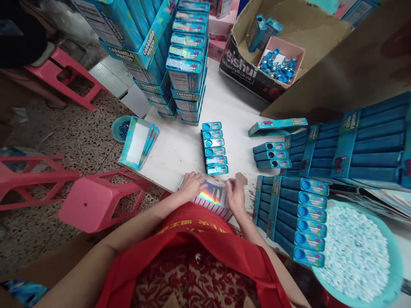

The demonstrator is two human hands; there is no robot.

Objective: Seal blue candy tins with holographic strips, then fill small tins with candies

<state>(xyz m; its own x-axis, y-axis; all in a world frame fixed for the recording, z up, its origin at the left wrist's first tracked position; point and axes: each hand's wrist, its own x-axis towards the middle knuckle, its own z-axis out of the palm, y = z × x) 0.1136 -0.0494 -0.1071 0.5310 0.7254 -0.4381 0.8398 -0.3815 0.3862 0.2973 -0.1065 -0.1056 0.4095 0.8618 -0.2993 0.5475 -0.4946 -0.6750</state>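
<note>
Resting left hand [192,185] palm-down on shiny, rainbow-reflecting rectangular sheet [212,195]; touching its right end with right hand [236,194]; cannot tell either hand's grip.

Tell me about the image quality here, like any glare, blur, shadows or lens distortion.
Head view: rainbow glare streaks the shiny sheet between the hands; the right hand looks slightly blurred, possibly from motion; a soft shadow falls on the white table below the cardboard box; toward the right edge, the blue tins look stretched, as with a wide-angle lens.
</note>
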